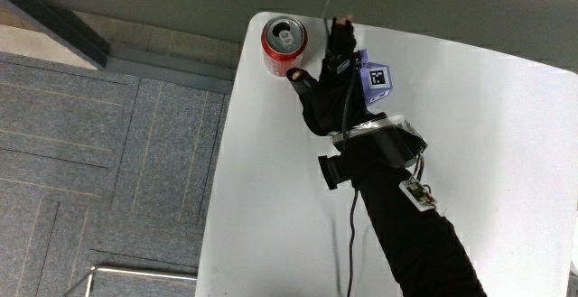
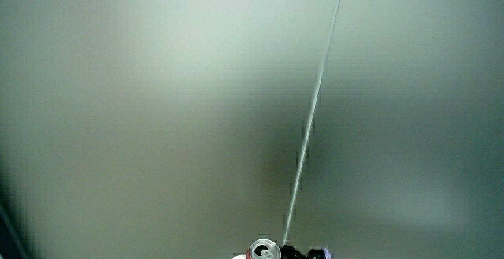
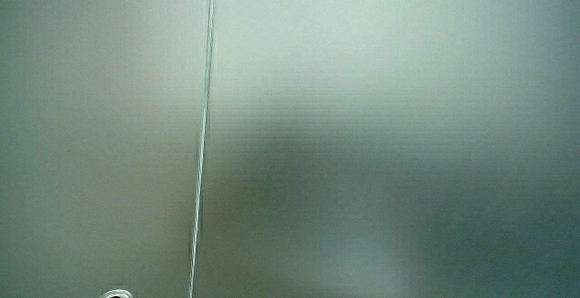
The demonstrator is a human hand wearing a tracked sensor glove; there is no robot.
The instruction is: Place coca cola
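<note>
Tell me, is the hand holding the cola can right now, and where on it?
Nothing is held. The hand lies open beside the cola can, which stands upright at the table's corner; only the thumb reaches toward its side.

Item: white table (image 1: 271, 207) with a rounded corner, standing over grey carpet tiles (image 1: 108, 153). On it we count one red Coca-Cola can (image 1: 284, 47), upright, top opened, at that corner close to the table's edge. We find both side views mostly pale wall, with the can's top just showing.
</note>
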